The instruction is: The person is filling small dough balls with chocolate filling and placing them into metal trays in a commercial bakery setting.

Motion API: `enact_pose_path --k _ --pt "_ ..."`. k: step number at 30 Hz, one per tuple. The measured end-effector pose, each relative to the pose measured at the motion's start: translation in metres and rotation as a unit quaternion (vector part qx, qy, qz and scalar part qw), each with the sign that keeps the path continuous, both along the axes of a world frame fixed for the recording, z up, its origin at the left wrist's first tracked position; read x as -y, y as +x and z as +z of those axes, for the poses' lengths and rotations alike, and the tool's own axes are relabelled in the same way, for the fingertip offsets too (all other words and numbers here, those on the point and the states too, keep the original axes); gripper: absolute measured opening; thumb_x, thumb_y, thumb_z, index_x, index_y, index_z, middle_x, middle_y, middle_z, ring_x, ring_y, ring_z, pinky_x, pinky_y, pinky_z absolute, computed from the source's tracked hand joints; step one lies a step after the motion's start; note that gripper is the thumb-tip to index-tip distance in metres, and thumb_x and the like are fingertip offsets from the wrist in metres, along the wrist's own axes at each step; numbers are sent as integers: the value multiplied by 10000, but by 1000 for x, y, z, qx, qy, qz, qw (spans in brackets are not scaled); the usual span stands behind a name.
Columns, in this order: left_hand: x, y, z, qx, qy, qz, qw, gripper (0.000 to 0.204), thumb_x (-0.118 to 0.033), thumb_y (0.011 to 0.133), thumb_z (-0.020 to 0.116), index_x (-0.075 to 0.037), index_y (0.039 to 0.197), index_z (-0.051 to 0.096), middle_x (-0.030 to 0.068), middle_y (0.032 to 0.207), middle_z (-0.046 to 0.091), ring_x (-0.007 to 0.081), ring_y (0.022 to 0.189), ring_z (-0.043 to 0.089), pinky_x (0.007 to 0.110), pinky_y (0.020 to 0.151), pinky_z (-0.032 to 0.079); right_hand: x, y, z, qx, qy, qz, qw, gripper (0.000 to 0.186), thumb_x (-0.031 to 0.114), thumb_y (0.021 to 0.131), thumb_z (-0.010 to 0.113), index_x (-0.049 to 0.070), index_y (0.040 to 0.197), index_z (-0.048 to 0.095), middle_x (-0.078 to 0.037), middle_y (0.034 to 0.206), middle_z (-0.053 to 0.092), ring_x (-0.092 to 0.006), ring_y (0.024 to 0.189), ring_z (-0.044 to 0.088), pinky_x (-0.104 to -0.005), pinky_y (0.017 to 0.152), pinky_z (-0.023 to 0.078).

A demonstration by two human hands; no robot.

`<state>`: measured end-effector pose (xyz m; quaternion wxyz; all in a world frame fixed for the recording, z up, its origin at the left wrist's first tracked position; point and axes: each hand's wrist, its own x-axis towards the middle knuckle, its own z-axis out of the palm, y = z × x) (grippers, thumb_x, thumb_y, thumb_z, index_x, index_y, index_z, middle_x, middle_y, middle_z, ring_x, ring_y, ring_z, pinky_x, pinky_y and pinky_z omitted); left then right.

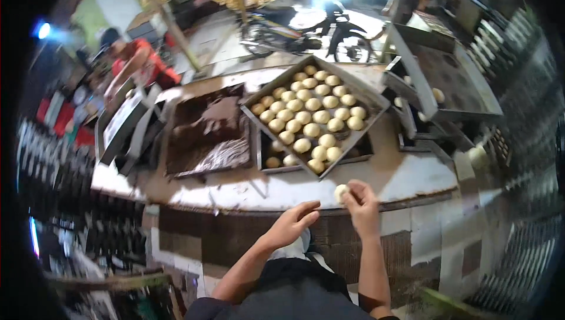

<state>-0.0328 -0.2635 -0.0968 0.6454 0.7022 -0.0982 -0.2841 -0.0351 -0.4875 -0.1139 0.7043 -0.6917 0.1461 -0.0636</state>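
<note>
My right hand (pixel 364 207) pinches a pale dough ball (pixel 340 194) between thumb and fingers, just over the table's near edge. Close by on its left, my left hand (pixel 291 224) is empty, its fingers stretched toward the right. Ahead of both hands, a square metal tray (pixel 256 121) full of round yellowish dough balls (pixel 312 104) sits turned cornerwise. It rests on top of another tray (pixel 276 168), where a few more balls show. To the left stands a dark tray (pixel 171 154) with a brown mass (pixel 220 114) and a crumpled shiny sheet (pixel 222 156).
Stacked metal trays (pixel 406 43) stand at the table's right, a few balls among them. Tilted trays (pixel 120 125) occupy the left end of the white table (pixel 276 196). A person in red (pixel 144 64) bends there. Behind the table is a motorcycle (pixel 306 31).
</note>
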Motion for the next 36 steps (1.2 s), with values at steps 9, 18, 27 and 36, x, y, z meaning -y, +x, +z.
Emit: enact_pose_path --k 9,18,27,36 --pt "-66 -48 -5 -179 -305 357 865 415 -198 1065 605 16 1413 533 95 1180 665 154 1041 663 310 919 571 -137 -44 28 211 -212 65 952 175 150 932 681 17 1030 740 -184 1120 704 -360 1053 625 -446 997 456" --pt "-178 -34 -58 -183 -251 364 878 307 -210 1090 534 13 1286 614 89 1156 680 178 1040 654 320 932 531 -262 35 -76 132 -231 137 954 308 241 998 587 -26 1149 610 -216 1152 634 -400 1145 552 -469 1020 427" --pt "-393 0 -29 -160 -301 428 837 377 -56 1015 632 25 1369 530 162 1162 675 260 1039 710 374 885 605 -345 126 -66 157 -408 110 892 162 44 999 554 11 1150 601 -191 1055 656 -384 991 663 -461 862 524" --pt "-482 55 -54 -196 -268 442 833 339 -95 997 690 44 1285 578 120 1145 693 190 1055 685 332 937 562 -408 278 -74 77 -582 278 760 136 70 966 555 61 1090 612 -178 1087 677 -444 1020 654 -535 845 526"
